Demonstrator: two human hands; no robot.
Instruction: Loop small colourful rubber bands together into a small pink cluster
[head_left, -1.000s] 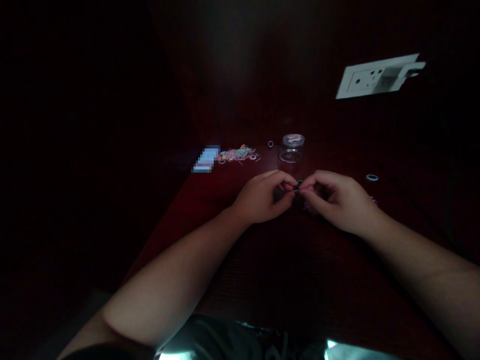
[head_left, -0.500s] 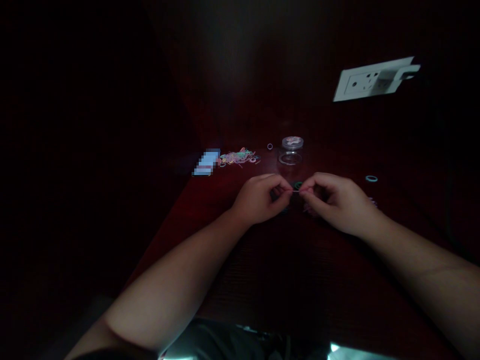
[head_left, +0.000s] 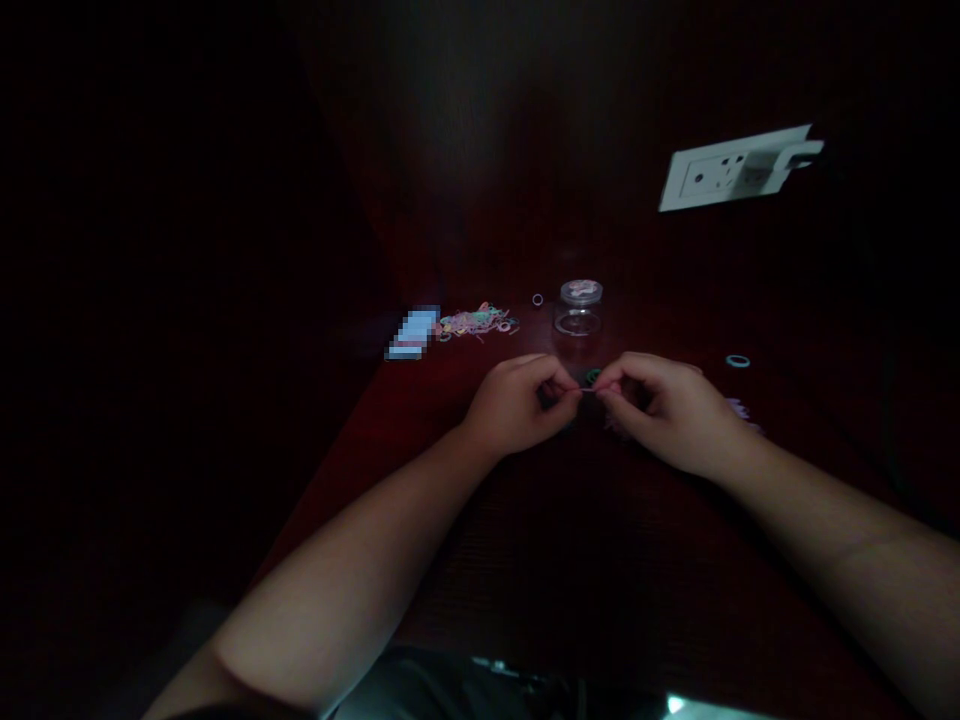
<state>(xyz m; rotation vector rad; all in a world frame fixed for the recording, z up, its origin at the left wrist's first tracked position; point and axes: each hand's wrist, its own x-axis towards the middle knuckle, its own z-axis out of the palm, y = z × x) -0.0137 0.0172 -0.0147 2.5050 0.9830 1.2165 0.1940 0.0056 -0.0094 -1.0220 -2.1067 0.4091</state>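
A thin pink rubber band (head_left: 588, 390) is stretched between my two hands above the dark red table. My left hand (head_left: 523, 402) pinches one end between thumb and forefinger. The other end is pinched by my right hand (head_left: 664, 408), its fingertips a short gap from the left ones. Just behind the fingertips lies a green band (head_left: 593, 376). Pinkish bands (head_left: 617, 427) lie partly hidden beneath my right hand, and pale purple ones (head_left: 742, 412) show beyond its wrist.
A clear round jar (head_left: 577, 320) with a lid stands behind my hands. Left of it lie a heap of coloured bands (head_left: 476, 321) and a lit phone (head_left: 413, 333). A teal band (head_left: 738, 361) rests at the right. A wall socket (head_left: 739, 170) holds a plug.
Both hands keep their pinch on the band, with the gap between them nearly the same. The view has shifted slightly, so the jar and socket appear a little lower and further left.
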